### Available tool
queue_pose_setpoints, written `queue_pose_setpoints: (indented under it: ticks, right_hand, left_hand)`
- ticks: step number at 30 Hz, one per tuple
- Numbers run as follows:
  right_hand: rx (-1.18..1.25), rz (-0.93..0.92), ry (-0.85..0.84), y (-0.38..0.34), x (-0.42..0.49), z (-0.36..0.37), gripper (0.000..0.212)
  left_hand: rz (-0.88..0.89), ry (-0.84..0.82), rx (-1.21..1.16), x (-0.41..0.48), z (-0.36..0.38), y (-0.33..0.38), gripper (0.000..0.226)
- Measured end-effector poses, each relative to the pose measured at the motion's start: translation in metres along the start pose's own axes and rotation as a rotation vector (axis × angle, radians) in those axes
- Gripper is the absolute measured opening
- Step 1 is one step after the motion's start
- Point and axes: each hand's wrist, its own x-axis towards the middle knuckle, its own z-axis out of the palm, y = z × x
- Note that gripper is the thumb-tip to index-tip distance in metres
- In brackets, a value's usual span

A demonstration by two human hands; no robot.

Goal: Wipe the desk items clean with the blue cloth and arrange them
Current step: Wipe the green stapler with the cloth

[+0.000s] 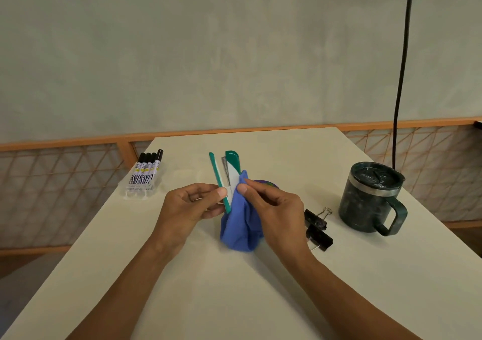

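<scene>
L hand (193, 204) is gripping a green-and-white plastic stapler (233, 161) near its lower end, thumb and curled fingers pinching it, and is holding it upright above the bench (234, 300). The stapler is fanning open: a thin green-edged arm on the left, a grey metal strip in the middle, and a wider rounded green-capped body on the right. R hand (271, 209) is pinching the blue cloth (240, 227) btwn thumb and fingertips and pressing its top corner against the stapler's white side. The cloth is soft and crumpled, hanging in loose folds w/ its bottom resting on the bench.

Just behind R hand a round purple-green object (266, 182) is peeking out, mostly hidden. Far left, black-capped markers (147, 170) are lying side by side in a clear plastic case (135, 192). To the right, two black binder clips (317, 226) w/ wire handles are sitting just beside the R wrist. Further right a dark green speckled mug (370, 196) is standing upright, w/ a lid, a steel band and a squared handle. The bench top is smooth, matte, off-white.
</scene>
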Motion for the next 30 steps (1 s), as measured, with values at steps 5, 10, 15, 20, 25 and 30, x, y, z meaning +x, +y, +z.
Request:
queue_pose_setpoints:
  ticks: [5,10,15,20,25,30]
  right_hand:
    - [-0.012,0.001,-0.053,0.0,0.002,-0.003,0.023]
    - [-0.084,-0.05,-0.16,0.003,-0.009,0.001,0.012]
    - [-0.068,-0.067,-0.133,0.003,-0.015,0.009,0.014]
    - [0.011,-0.031,-0.044,-0.004,-0.009,0.005,0.013]
    - [-0.007,-0.056,-0.128,-0.003,-0.011,0.003,0.018]
    - [-0.025,-0.022,-0.118,-0.001,-0.007,0.004,0.02]
  left_hand:
    - [0.007,0.03,-0.028,-0.001,0.004,0.001,0.018]
    - [0.043,0.11,-0.123,0.006,-0.009,0.009,0.019]
    - [0.057,0.091,-0.106,0.004,-0.008,0.011,0.024]
    - [0.046,0.101,-0.108,0.003,-0.007,0.01,0.02]
    - [0.044,0.119,-0.117,0.002,-0.003,0.007,0.021]
    - [0.039,0.1,-0.124,0.001,0.0,0.005,0.024]
